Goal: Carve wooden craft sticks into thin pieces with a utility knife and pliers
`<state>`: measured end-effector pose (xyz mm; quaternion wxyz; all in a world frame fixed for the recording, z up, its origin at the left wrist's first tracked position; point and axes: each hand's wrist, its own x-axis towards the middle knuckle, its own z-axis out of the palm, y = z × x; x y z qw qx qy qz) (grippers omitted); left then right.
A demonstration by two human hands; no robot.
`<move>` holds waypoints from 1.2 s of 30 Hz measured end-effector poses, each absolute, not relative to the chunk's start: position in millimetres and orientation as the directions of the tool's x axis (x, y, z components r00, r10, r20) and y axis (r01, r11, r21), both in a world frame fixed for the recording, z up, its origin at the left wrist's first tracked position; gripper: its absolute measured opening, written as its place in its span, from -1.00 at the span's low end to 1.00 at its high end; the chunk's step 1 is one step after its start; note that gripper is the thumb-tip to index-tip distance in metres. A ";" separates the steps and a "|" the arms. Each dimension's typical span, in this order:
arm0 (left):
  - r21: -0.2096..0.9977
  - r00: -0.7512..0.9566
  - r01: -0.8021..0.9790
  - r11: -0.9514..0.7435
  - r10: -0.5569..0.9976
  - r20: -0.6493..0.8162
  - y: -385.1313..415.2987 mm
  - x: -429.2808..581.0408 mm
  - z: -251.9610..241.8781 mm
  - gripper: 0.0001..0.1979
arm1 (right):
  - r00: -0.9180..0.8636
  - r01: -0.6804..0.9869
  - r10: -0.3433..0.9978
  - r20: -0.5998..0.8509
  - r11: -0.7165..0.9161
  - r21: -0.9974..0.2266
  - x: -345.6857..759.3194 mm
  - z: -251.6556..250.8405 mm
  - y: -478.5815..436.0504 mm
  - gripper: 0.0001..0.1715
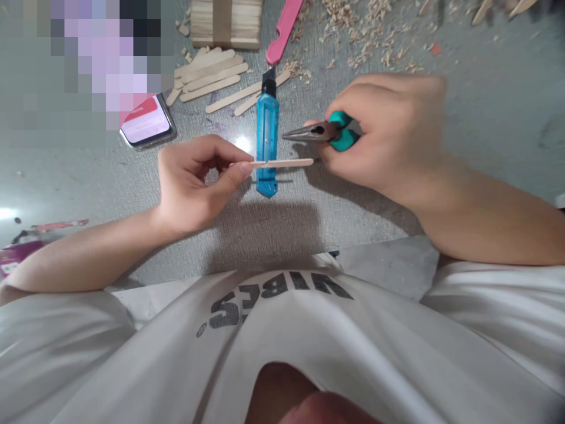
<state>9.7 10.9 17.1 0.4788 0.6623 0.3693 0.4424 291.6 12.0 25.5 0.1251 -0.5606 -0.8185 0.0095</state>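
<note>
Between thumb and fingertips, my left hand pinches one end of a thin wooden craft stick, which points to the right. My right hand is wrapped round the green handles of needle-nose pliers. Their jaws look closed and point left, just above the stick and apart from it. Under the stick, a blue utility knife lies on the grey table, its black tip toward the far side.
Loose craft sticks lie beyond my left hand, near a banded bundle of sticks. A pink-handled tool and wood shavings lie at the back. A phone is at left, partly behind a blurred patch.
</note>
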 end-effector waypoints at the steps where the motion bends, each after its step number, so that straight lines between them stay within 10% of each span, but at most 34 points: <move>1: 0.980 0.331 0.039 -0.193 0.928 0.169 10.1 10.6 18.4 -0.84 | -0.335 0.919 0.925 0.178 0.363 -0.156 293.2 23.8 12.9 -0.73; 10: 0.973 0.331 -0.154 0.171 0.937 -0.112 12.1 12.0 10.6 -0.77 | -0.408 0.882 0.902 0.140 0.429 -0.193 291.0 11.8 17.0 -0.86; 22: 0.952 0.464 -0.200 0.230 0.878 -0.115 13.3 13.2 15.0 -0.81 | -0.487 0.842 0.867 0.103 0.498 -0.208 285.4 20.0 11.4 -0.72; 36: 0.879 0.656 -0.192 0.436 0.723 -0.216 19.3 10.0 17.1 -0.86 | -0.589 0.766 0.696 0.411 0.642 0.009 292.1 4.3 14.6 -0.62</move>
